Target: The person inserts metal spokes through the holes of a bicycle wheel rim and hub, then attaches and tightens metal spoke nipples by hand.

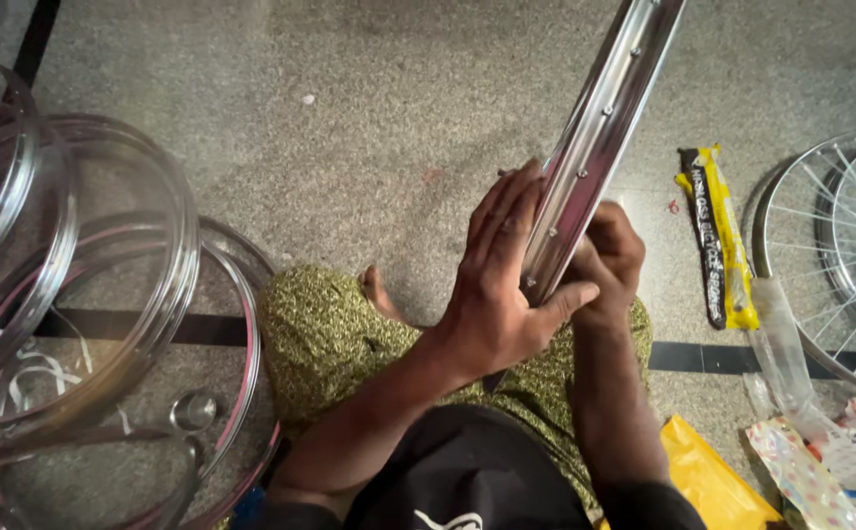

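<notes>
Chrome rim runs from the lap up out of the top edge, so most of its circle is cut off; its lower end is hidden between the hands. Stack of bare rims on the left is cropped by the left and bottom edges. Spoked wheel on the right is cut by the frame edge. Yellow bag at the bottom is partly hidden by the right arm. Yellow-and-black packet lies whole on the floor. Left hand: fingers nearly straight, flat against the rim's side, thumb hooked under. Right hand: curled against the rim's far side; can't tell whether it grips, fingers are hidden.
</notes>
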